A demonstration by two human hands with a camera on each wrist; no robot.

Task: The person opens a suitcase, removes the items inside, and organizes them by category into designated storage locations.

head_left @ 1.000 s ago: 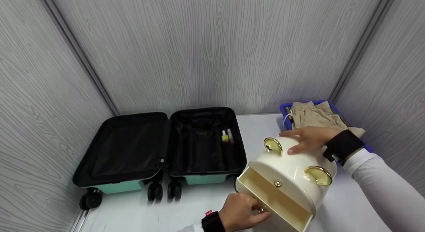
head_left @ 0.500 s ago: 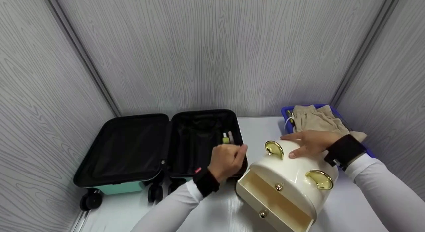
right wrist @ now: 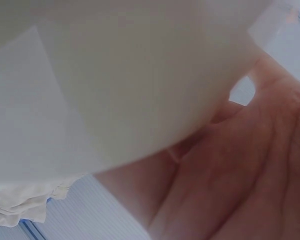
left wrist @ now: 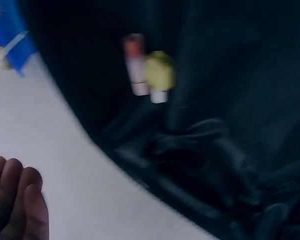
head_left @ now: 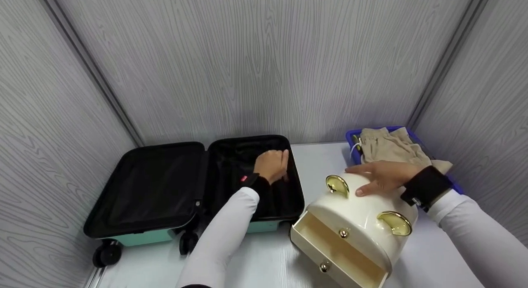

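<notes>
My left hand (head_left: pixel 271 164) reaches into the right half of an open teal suitcase (head_left: pixel 144 235) with black lining. Its fingers are relaxed and I see nothing in them. In the left wrist view its fingertips (left wrist: pixel 15 200) hover near a pink-capped bottle (left wrist: pixel 135 65) and a yellow-green bottle (left wrist: pixel 159 75) lying on the lining. The head view hides both bottles behind the hand. My right hand (head_left: pixel 381 174) lies flat on top of a cream drawer box (head_left: pixel 363 218); the palm (right wrist: pixel 240 175) presses its shell (right wrist: pixel 115 75). Its upper drawer (head_left: pixel 342 255) stands pulled out.
A blue basket (head_left: pixel 352 136) holding beige cloth (head_left: pixel 387 147) sits behind the box in the back right corner. Two gold ear-shaped handles (head_left: pixel 337 185) stick up from the box. Grey panel walls close in on three sides. The white tabletop (head_left: pixel 313 160) runs between suitcase and box.
My left hand has left the drawer front, travelled left and back, and now sits inside the suitcase's right half. The right hand stays on the box.
</notes>
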